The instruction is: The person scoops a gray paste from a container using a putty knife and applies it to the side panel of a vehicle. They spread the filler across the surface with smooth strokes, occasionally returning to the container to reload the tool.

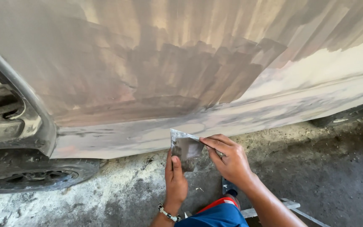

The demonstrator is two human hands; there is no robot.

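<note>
Scene: I crouch at the lower edge of a sanded, filler-patched car body panel [181,84], both hands raised in front of its bottom sill.

Thing in hand: a grey sheet of sandpaper [185,147], bent and creased, held just below the panel's lower edge and above the rough concrete floor [337,176].

Left hand [175,178]: closed on the sheet's lower edge, thumb in front, fingers pointing up behind it.

Right hand [230,159]: pinching the sheet's right-hand edge, fingers laid flat across the corner.

How it handles, as I judge it: light and floppy, with no stiffness of its own; it folds where I press. The gritty face should bite the skin and not slip; the backing may tear along a crease if pulled hard.

Where to hold: by the edges, as both hands do now, or folded over so the fingers back the grit evenly.

Beyond my grip: a dusty tyre [34,176] sits far to the left under the wheel arch; a beaded bracelet [168,214] rings my left wrist.
</note>
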